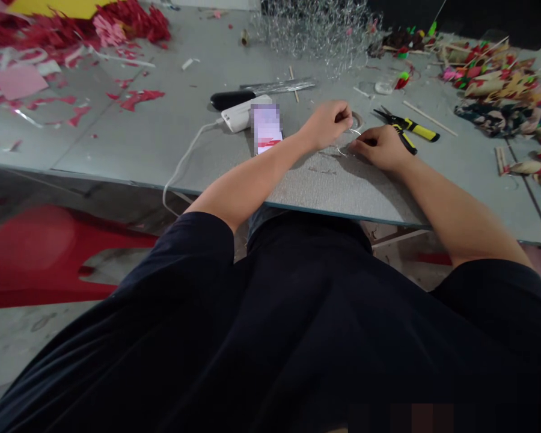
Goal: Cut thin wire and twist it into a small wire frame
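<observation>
Above the table near its front edge, my left hand (330,125) is closed in a pinch on a thin, pale, curved wire (356,132). Just to the right, the fingers of my right hand (382,148) are pressed together on the same wire, and part of it curves down between the hands. Its full shape is too fine to make out. Behind my fingers lies a roll of tape (357,119), partly hidden. Close to my right hand rest pliers with yellow and black handles (417,128), jaws pointing up and left.
Left of my hands lie a phone (267,135), a white corded device (244,114) and a black-handled tool (232,100). Tangled silvery wire (320,36) is heaped behind. Red paper scraps (139,98) spread left; craft pieces (496,78) pile right. A red stool (31,252) stands below.
</observation>
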The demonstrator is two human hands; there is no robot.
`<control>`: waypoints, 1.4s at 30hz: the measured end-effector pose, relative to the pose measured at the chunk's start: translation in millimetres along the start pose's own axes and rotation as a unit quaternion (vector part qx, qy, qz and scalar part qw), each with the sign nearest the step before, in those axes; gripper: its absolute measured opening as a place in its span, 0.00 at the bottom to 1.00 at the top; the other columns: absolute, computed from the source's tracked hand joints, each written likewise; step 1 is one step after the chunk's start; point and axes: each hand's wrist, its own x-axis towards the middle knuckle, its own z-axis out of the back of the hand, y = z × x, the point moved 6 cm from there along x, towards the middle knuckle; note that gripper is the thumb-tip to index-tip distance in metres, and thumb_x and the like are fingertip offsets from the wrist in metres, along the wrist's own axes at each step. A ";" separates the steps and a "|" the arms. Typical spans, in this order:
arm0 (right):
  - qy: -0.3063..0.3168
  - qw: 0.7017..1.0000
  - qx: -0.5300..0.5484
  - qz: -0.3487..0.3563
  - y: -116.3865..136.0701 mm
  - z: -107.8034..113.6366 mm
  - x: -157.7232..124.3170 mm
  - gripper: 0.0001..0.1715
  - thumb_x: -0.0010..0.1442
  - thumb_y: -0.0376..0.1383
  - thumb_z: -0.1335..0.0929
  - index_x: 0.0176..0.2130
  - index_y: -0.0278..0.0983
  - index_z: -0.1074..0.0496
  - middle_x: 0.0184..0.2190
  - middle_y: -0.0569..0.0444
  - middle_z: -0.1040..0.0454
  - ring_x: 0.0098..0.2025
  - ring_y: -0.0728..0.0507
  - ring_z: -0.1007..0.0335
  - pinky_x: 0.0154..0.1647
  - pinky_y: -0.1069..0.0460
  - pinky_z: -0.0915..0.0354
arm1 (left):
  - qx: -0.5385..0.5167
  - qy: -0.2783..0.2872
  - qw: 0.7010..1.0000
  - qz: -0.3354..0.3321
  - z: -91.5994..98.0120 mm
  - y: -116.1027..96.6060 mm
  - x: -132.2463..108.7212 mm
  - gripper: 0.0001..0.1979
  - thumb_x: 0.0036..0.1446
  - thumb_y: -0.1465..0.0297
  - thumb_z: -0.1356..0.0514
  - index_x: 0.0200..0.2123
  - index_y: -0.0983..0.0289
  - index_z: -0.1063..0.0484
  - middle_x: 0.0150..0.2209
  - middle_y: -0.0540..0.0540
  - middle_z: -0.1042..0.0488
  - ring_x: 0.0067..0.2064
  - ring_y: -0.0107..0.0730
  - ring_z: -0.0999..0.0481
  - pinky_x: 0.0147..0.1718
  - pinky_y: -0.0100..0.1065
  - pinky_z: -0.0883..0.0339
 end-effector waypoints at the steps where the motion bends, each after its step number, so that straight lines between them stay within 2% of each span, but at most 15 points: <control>1: -0.007 1.000 0.004 -0.007 1.3 -1.2 0.0 0.27 0.78 0.63 0.20 0.43 0.44 0.14 0.26 0.56 0.30 0.38 0.38 0.39 0.57 0.33 0.23 | -0.003 -0.001 1.000 0.012 -0.6 0.1 -0.5 0.13 0.78 0.59 0.31 0.36 0.50 0.21 0.39 0.57 0.11 0.55 0.55 0.15 0.57 0.58 0.26; 3: -0.021 0.999 0.021 -0.023 2.0 -3.5 0.4 0.26 0.78 0.61 0.20 0.43 0.43 0.14 0.24 0.56 0.33 0.41 0.37 0.36 0.61 0.32 0.25 | -0.008 -0.003 1.000 0.028 -1.7 -0.2 -1.5 0.13 0.77 0.59 0.31 0.36 0.50 0.22 0.38 0.59 0.11 0.55 0.60 0.11 0.58 0.60 0.25; 5: -0.025 0.998 0.039 -0.036 0.4 -6.3 1.3 0.24 0.78 0.60 0.19 0.44 0.45 0.14 0.24 0.55 0.33 0.45 0.34 0.32 0.63 0.30 0.25 | -0.017 0.000 0.999 0.028 -2.9 -1.8 -2.2 0.13 0.76 0.58 0.32 0.35 0.50 0.23 0.38 0.59 0.11 0.54 0.60 0.10 0.58 0.60 0.23; 9: -0.034 0.996 0.043 -0.068 -9.3 -8.7 3.9 0.29 0.73 0.66 0.17 0.41 0.47 0.16 0.24 0.53 0.30 0.48 0.30 0.26 0.60 0.28 0.23 | -0.015 0.004 0.999 0.043 -4.0 0.0 -2.0 0.12 0.76 0.56 0.31 0.37 0.50 0.23 0.39 0.59 0.11 0.54 0.58 0.11 0.57 0.57 0.22; 12: -0.033 0.996 0.047 -0.066 -13.8 -9.7 5.5 0.34 0.76 0.72 0.19 0.45 0.48 0.16 0.25 0.52 0.27 0.52 0.30 0.27 0.64 0.27 0.24 | -0.032 0.014 0.999 0.036 -6.3 1.3 -0.2 0.12 0.76 0.60 0.32 0.37 0.51 0.24 0.38 0.60 0.14 0.52 0.57 0.13 0.55 0.57 0.23; 15: -0.040 0.996 0.058 -0.055 -13.0 -9.3 6.2 0.35 0.80 0.75 0.22 0.47 0.49 0.17 0.24 0.53 0.28 0.51 0.32 0.30 0.68 0.25 0.27 | -0.067 0.020 0.997 0.020 -9.3 1.7 1.6 0.16 0.81 0.60 0.33 0.35 0.51 0.27 0.35 0.56 0.18 0.46 0.49 0.18 0.51 0.54 0.27; 18: -0.069 0.993 0.064 -0.075 -10.7 -5.9 5.7 0.33 0.77 0.73 0.18 0.41 0.50 0.17 0.24 0.54 0.32 0.45 0.34 0.31 0.60 0.29 0.24 | -0.086 0.022 0.995 0.036 -13.3 5.6 2.8 0.20 0.84 0.57 0.31 0.35 0.50 0.26 0.29 0.53 0.25 0.43 0.45 0.22 0.48 0.51 0.28; 22: -0.104 0.989 0.069 -0.081 -3.9 -2.3 7.1 0.29 0.71 0.63 0.12 0.36 0.49 0.17 0.25 0.55 0.32 0.38 0.37 0.34 0.45 0.35 0.23 | -0.116 0.013 0.992 0.035 -15.3 5.8 4.1 0.18 0.81 0.68 0.31 0.35 0.51 0.28 0.29 0.48 0.27 0.36 0.39 0.26 0.44 0.47 0.30; 25: -0.124 0.986 0.092 -0.060 -1.4 0.0 10.4 0.25 0.73 0.53 0.12 0.34 0.46 0.18 0.27 0.55 0.29 0.36 0.40 0.37 0.42 0.39 0.26 | -0.115 0.009 0.993 0.039 -13.7 2.9 3.6 0.20 0.80 0.73 0.33 0.33 0.51 0.30 0.28 0.47 0.29 0.36 0.38 0.29 0.43 0.47 0.34; 27: -0.112 0.984 0.122 -0.062 -3.7 -0.4 12.1 0.22 0.75 0.49 0.14 0.34 0.46 0.18 0.28 0.55 0.28 0.34 0.42 0.40 0.41 0.40 0.28 | -0.104 0.008 0.993 0.048 -11.8 0.5 2.5 0.21 0.81 0.73 0.33 0.33 0.50 0.30 0.27 0.48 0.30 0.39 0.41 0.29 0.44 0.48 0.36; 31: -0.040 0.974 0.188 -0.116 -11.3 -6.4 12.3 0.22 0.72 0.53 0.15 0.34 0.48 0.19 0.24 0.57 0.33 0.30 0.42 0.44 0.32 0.43 0.38 | -0.092 0.022 0.994 0.048 -10.6 -4.0 0.3 0.22 0.83 0.70 0.31 0.33 0.48 0.31 0.25 0.49 0.33 0.47 0.42 0.33 0.51 0.48 0.38; 34: -0.030 0.960 0.247 -0.126 -10.5 -6.0 12.0 0.29 0.67 0.57 0.13 0.31 0.47 0.24 0.23 0.57 0.37 0.29 0.44 0.46 0.29 0.44 0.43 | -0.092 0.032 0.994 0.049 -11.0 -5.1 -1.2 0.22 0.82 0.64 0.29 0.33 0.46 0.31 0.23 0.49 0.39 0.49 0.44 0.36 0.56 0.49 0.38; 37: -0.014 0.946 0.302 -0.120 -7.1 -5.7 11.4 0.36 0.67 0.62 0.12 0.32 0.47 0.28 0.24 0.58 0.42 0.29 0.44 0.52 0.27 0.45 0.47 | -0.109 0.048 0.991 0.059 -11.7 -8.5 -3.9 0.21 0.77 0.55 0.26 0.33 0.44 0.31 0.22 0.50 0.46 0.52 0.48 0.38 0.60 0.51 0.39; 39: -0.001 0.938 0.323 -0.126 -7.0 -5.5 10.1 0.36 0.69 0.62 0.12 0.33 0.47 0.29 0.24 0.58 0.44 0.30 0.45 0.57 0.26 0.45 0.52 | -0.125 0.064 0.987 0.074 -12.4 -12.4 -6.7 0.21 0.73 0.50 0.25 0.32 0.43 0.32 0.21 0.51 0.48 0.54 0.50 0.39 0.62 0.51 0.38; 42: 0.015 0.935 0.330 -0.126 -7.9 -4.7 8.3 0.32 0.71 0.61 0.13 0.35 0.46 0.26 0.24 0.59 0.44 0.29 0.46 0.56 0.25 0.46 0.57 | -0.133 0.073 0.985 0.082 -12.0 -17.3 -9.8 0.21 0.69 0.49 0.25 0.32 0.42 0.32 0.21 0.51 0.48 0.55 0.51 0.39 0.65 0.52 0.38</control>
